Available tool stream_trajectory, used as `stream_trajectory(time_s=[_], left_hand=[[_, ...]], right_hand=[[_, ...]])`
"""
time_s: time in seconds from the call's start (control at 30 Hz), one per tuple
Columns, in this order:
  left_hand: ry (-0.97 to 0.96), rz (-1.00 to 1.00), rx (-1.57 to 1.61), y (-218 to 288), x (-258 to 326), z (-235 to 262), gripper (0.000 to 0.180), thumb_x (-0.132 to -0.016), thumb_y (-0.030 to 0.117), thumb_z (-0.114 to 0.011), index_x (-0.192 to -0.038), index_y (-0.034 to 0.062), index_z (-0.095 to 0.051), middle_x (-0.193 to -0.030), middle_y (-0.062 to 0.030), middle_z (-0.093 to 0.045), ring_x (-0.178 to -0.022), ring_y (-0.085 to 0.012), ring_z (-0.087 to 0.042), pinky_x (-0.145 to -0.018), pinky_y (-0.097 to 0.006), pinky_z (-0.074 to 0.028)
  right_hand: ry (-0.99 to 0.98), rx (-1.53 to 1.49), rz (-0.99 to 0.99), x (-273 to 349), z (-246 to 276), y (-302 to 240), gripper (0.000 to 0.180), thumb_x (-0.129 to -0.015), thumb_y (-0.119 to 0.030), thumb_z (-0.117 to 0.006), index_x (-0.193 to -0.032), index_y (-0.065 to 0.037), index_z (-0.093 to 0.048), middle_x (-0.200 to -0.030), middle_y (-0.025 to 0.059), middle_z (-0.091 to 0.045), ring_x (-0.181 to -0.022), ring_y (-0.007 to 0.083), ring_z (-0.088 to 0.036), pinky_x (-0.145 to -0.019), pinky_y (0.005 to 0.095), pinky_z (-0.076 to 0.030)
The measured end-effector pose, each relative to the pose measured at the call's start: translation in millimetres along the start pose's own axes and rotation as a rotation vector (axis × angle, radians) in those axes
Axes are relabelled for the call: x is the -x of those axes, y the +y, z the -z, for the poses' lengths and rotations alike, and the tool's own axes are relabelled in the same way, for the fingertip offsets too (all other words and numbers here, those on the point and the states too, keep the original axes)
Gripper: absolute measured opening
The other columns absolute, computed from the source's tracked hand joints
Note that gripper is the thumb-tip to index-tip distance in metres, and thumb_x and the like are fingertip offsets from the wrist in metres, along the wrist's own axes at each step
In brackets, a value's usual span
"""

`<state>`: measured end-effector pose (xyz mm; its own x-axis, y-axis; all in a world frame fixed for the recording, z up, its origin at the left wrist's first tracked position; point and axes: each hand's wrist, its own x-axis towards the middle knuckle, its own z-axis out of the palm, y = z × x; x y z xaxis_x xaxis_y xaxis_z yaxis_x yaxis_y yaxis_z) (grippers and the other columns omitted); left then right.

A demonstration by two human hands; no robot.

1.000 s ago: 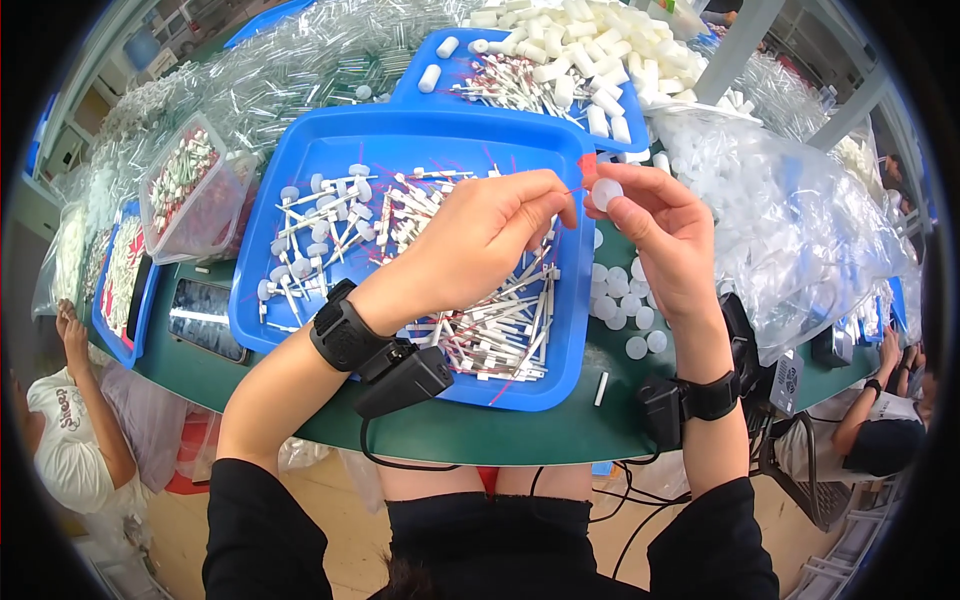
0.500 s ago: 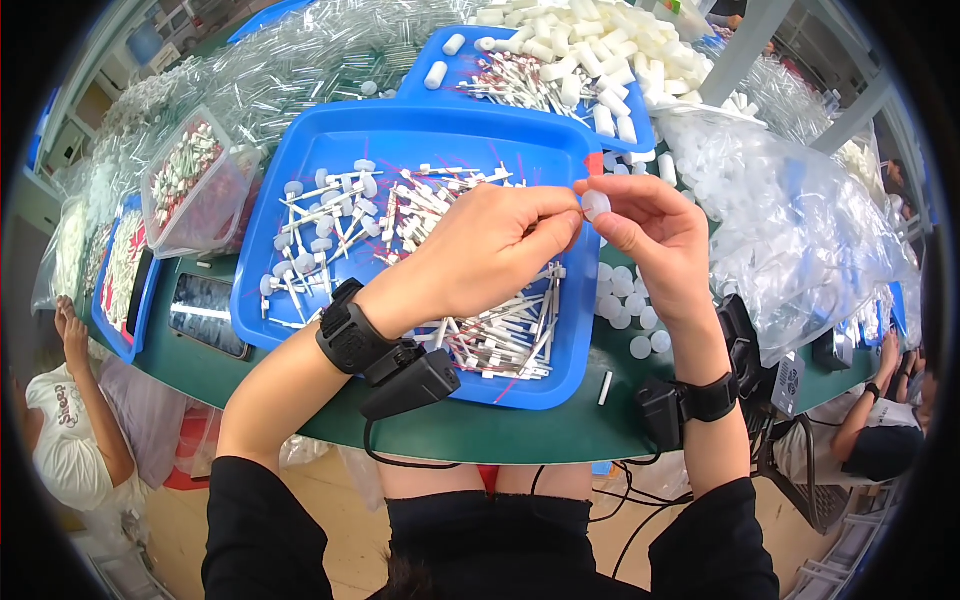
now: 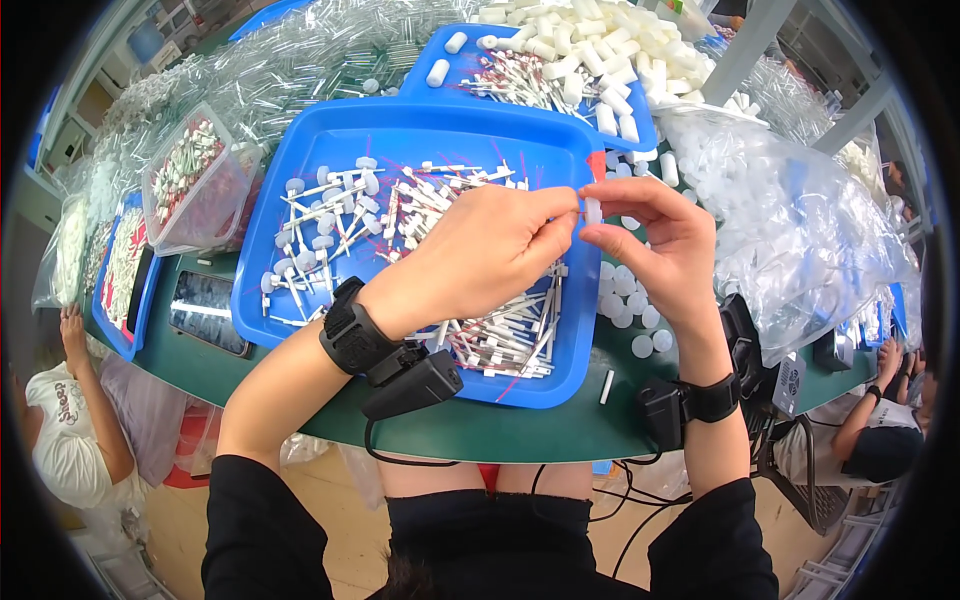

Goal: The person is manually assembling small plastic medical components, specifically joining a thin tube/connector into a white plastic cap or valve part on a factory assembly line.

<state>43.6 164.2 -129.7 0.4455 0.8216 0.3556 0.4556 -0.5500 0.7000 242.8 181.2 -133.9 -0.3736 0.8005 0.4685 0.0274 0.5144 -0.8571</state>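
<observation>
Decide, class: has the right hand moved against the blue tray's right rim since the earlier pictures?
No, hardly: the right hand stays just beyond the big blue tray's right rim, meeting the left hand there.

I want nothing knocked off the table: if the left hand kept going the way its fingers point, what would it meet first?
The left hand points right, so it would probably first meet the small white piece pinched between both hands, then the right hand. The clear bags lie beyond, though depth is hard to judge.

2 hands (image 3: 480, 260), 3 blue trays (image 3: 300, 200) (approx.)
</observation>
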Motion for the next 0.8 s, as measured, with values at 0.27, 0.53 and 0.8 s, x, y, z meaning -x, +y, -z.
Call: stream_trajectory(time_s=[0.27, 0.53, 0.8], left_hand=[[0.047, -0.074, -0.112, 2.2, 0.1, 1.1, 0.016, -0.091, 0.015, -0.049, -0.081, 0.0031, -0.053, -0.061, -0.0133, -0.050, -0.055, -0.0306, -0.050, -0.051, -0.038, -0.038], [0.052, -0.081, -0.099, 2.4, 0.4, 0.3, 0.016, -0.091, 0.015, -0.049, -0.081, 0.0033, -0.054, -0.061, -0.0128, -0.050, -0.055, -0.0296, -0.050, -0.051, -0.037, -0.038], [0.004, -0.024, -0.086, 2.8, 0.1, 0.6, 0.017, -0.091, 0.014, -0.048, -0.080, 0.0018, -0.054, -0.062, -0.0130, -0.049, -0.056, -0.0285, -0.052, -0.053, -0.036, -0.039]], right_hand=[[-0.008, -0.002, 0.016, 0.0, 2.1, 2.5, 0.030, -0.075, 0.001, -0.075, -0.104, 0.002, -0.066, -0.100, 0.0072, -0.067, -0.088, 0.0141, -0.064, -0.081, 0.0266, -0.052], [-0.033, 0.000, 0.015, 0.2, 3.3, 0.7, 0.030, -0.075, 0.003, -0.073, -0.104, 0.002, -0.066, -0.098, 0.0078, -0.066, -0.089, 0.0155, -0.065, -0.082, 0.0276, -0.052], [-0.033, -0.043, 0.010, 1.0, 0.1, 2.6, 0.029, -0.075, 0.003, -0.073, -0.103, 0.003, -0.066, -0.097, 0.0076, -0.066, -0.090, 0.0154, -0.065, -0.084, 0.0282, -0.052]])
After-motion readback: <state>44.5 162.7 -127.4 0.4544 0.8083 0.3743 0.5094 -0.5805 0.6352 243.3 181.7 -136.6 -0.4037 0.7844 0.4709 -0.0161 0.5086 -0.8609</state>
